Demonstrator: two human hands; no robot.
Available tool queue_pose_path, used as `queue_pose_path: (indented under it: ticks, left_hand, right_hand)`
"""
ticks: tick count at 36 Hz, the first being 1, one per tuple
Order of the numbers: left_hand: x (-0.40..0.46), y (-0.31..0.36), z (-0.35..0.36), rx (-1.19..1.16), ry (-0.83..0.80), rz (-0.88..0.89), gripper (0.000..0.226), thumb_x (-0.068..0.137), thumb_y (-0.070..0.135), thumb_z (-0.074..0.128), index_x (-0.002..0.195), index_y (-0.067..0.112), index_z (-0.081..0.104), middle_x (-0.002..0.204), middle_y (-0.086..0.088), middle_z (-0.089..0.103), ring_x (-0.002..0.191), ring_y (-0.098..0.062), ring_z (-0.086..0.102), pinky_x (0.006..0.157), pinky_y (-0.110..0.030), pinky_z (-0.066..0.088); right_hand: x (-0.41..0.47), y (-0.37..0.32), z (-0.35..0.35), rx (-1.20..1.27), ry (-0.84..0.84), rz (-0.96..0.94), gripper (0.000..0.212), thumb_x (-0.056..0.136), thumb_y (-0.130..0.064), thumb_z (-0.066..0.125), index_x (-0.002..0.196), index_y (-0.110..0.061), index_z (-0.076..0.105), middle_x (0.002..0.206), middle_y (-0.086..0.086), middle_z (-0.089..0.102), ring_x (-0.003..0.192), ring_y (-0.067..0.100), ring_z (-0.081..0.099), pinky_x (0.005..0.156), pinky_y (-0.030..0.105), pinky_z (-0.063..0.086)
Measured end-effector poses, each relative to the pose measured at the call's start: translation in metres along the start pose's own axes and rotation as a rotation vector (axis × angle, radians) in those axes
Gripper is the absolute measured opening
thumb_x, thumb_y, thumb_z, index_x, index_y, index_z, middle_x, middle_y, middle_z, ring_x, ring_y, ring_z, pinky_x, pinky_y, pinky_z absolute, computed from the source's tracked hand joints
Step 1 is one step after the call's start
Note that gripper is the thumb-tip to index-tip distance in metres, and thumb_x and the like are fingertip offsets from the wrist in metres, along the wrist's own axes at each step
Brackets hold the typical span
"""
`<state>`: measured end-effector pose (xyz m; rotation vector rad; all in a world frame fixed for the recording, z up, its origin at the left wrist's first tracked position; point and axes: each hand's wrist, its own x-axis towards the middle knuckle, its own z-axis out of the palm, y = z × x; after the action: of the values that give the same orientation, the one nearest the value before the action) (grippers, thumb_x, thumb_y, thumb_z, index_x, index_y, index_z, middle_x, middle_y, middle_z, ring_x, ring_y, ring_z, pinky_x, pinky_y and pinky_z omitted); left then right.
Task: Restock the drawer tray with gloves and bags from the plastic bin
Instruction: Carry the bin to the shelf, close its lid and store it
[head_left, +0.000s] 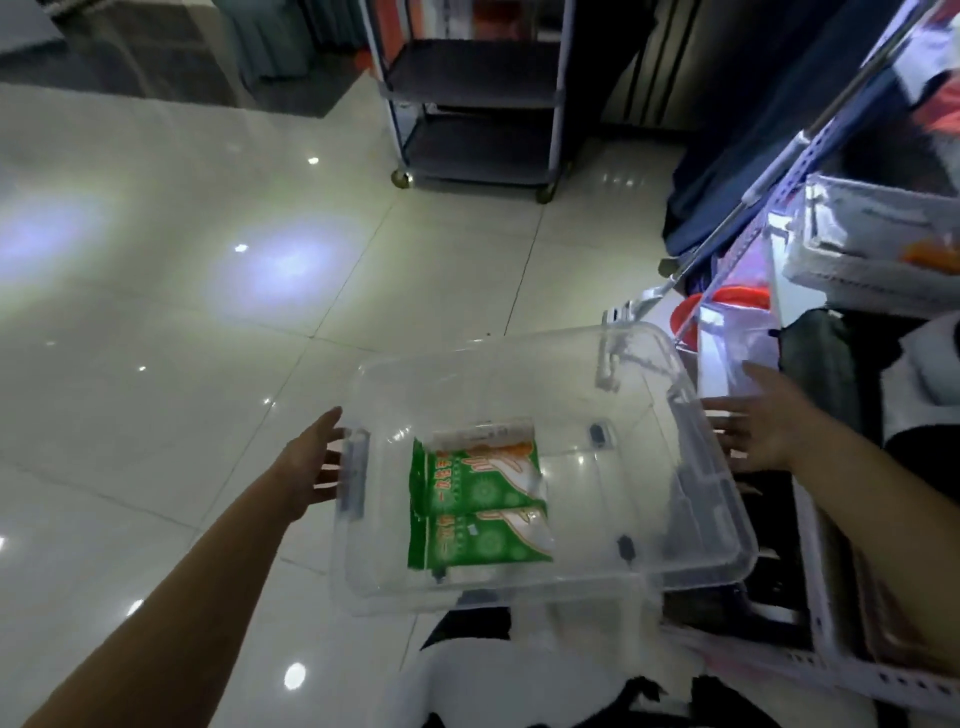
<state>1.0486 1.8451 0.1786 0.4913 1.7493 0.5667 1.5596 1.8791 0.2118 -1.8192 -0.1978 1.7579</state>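
Note:
A clear plastic bin (691, 561) sits low in front of me, over the tiled floor. In its bottom lie two green and white packs of gloves (478, 499), one overlapping the other. My left hand (314, 460) is open at the bin's left end, fingers spread right by the dark handle (356, 478). My right hand (763, 421) is open at the bin's right rim, fingers apart, holding nothing. Whether either hand touches the bin I cannot tell. A white drawer tray (852, 280) with something orange in it sits on the shelf at upper right.
A white metal shelf rack (810, 525) runs along the right side, with red-lidded containers (737, 299) on a lower level. A dark wheeled cart (472, 104) stands ahead on the glossy tiled floor (208, 312). Dark blue cloth (727, 156) hangs by the rack.

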Motion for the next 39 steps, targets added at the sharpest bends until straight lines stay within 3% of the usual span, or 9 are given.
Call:
queue_pose_path:
  ticks: [5,10,16,22,25,27,32,35,39]
  left_hand:
    - [0.066,0.117,0.013,0.051,-0.098,0.076,0.052,0.094,0.059,0.048,0.120,0.016,0.061,0.093,-0.013,0.062,0.082,-0.029,0.062,0.067,-0.036,0.051]
    - [0.129,0.230,0.049,0.124,-0.183,0.078,0.051,0.096,0.057,0.046,0.125,0.017,0.058,0.100,-0.013,0.059,0.097,-0.032,0.059,0.084,-0.040,0.046]
    - [0.221,0.345,0.105,0.217,-0.284,0.081,0.052,0.095,0.060,0.046,0.126,0.020,0.059,0.113,-0.015,0.060,0.097,-0.031,0.060,0.080,-0.040,0.045]
    - [0.306,0.440,0.182,0.336,-0.357,0.021,0.048,0.096,0.058,0.045,0.124,0.021,0.058,0.102,-0.012,0.060,0.087,-0.027,0.059,0.083,-0.038,0.046]
    - [0.336,0.477,0.213,0.375,-0.405,0.017,0.048,0.096,0.057,0.046,0.124,0.020,0.058,0.101,-0.012,0.059,0.087,-0.028,0.058,0.079,-0.037,0.047]
    - [0.356,0.501,0.229,0.421,-0.436,0.024,0.049,0.096,0.058,0.046,0.123,0.020,0.059,0.103,-0.013,0.060,0.088,-0.029,0.060,0.073,-0.036,0.049]
    - [0.400,0.547,0.259,0.517,-0.501,0.013,0.046,0.096,0.057,0.046,0.121,0.021,0.060,0.105,-0.014,0.062,0.091,-0.031,0.062,0.070,-0.037,0.050]
    - [0.432,0.575,0.278,0.611,-0.571,0.026,0.044,0.097,0.055,0.045,0.120,0.021,0.061,0.104,-0.014,0.061,0.090,-0.032,0.061,0.071,-0.038,0.051]
    - [0.464,0.613,0.312,0.767,-0.677,0.067,0.043,0.097,0.054,0.044,0.119,0.021,0.061,0.106,-0.015,0.061,0.092,-0.033,0.061,0.073,-0.039,0.052]
  right_hand:
    - [0.041,-0.074,0.010,0.090,-0.010,-0.032,0.075,0.083,-0.073,0.046,0.111,-0.007,0.067,0.097,0.012,0.063,0.083,0.029,0.056,0.073,0.037,0.045]
    - [0.078,-0.120,0.006,0.210,0.065,-0.018,0.071,0.071,-0.071,0.058,0.095,-0.008,0.080,0.100,0.011,0.071,0.092,0.029,0.062,0.081,0.040,0.051]
    - [0.133,-0.164,0.007,0.378,0.137,-0.030,0.076,0.068,-0.069,0.063,0.111,-0.007,0.075,0.109,0.013,0.069,0.098,0.029,0.062,0.084,0.041,0.051]
    - [0.193,-0.198,0.016,0.583,0.249,0.021,0.072,0.071,-0.066,0.060,0.113,-0.009,0.073,0.112,0.010,0.064,0.088,0.027,0.061,0.075,0.037,0.049]
    - [0.207,-0.215,0.023,0.683,0.246,0.022,0.077,0.074,-0.067,0.059,0.125,-0.010,0.068,0.073,0.009,0.068,0.054,0.025,0.063,0.052,0.034,0.053]
    - [0.212,-0.225,0.031,0.740,0.298,0.016,0.075,0.077,-0.066,0.058,0.125,-0.010,0.067,0.066,0.008,0.066,0.046,0.023,0.060,0.046,0.031,0.051]
    - [0.201,-0.251,0.069,0.865,0.376,-0.017,0.059,0.085,-0.066,0.052,0.080,-0.009,0.069,0.041,0.003,0.054,0.027,0.018,0.049,0.031,0.021,0.041]
    - [0.197,-0.256,0.098,0.952,0.452,-0.032,0.069,0.087,-0.067,0.049,0.047,-0.012,0.061,0.038,0.003,0.052,0.026,0.017,0.048,0.029,0.018,0.038]
    - [0.199,-0.244,0.141,1.131,0.561,-0.026,0.059,0.086,-0.061,0.052,0.059,-0.009,0.057,0.042,0.003,0.042,0.035,0.017,0.033,0.039,0.021,0.025]
